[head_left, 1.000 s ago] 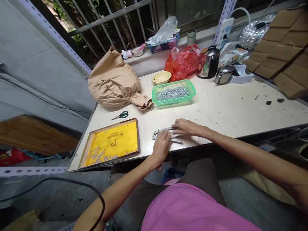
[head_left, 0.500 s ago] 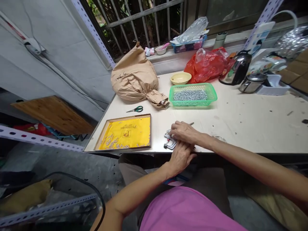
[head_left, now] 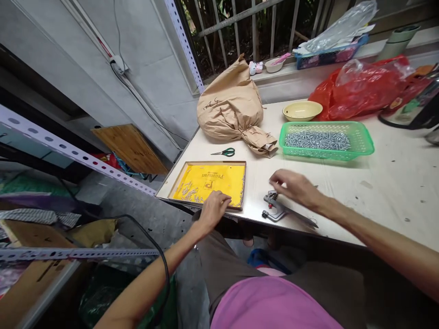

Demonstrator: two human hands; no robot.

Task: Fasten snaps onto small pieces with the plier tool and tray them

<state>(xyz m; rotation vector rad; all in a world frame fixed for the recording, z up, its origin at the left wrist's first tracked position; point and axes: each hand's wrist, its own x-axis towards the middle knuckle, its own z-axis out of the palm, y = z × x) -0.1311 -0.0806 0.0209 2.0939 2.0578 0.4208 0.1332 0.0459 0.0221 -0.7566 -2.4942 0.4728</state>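
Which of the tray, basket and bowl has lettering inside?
The shallow tray: dark lettering marks its yellow bottom. The green basket shows a heap of small metal pieces instead, and the cream bowl behind it shows no lettering.

Soft, even light brightened the white tabletop [head_left: 346, 192] | glare whitened its near edge | the floor [head_left: 163, 221] at near left lay dim | slight blur softened the right hand [head_left: 295, 186] | wide-angle distortion stretched the kettle [head_left: 425, 107] at far right
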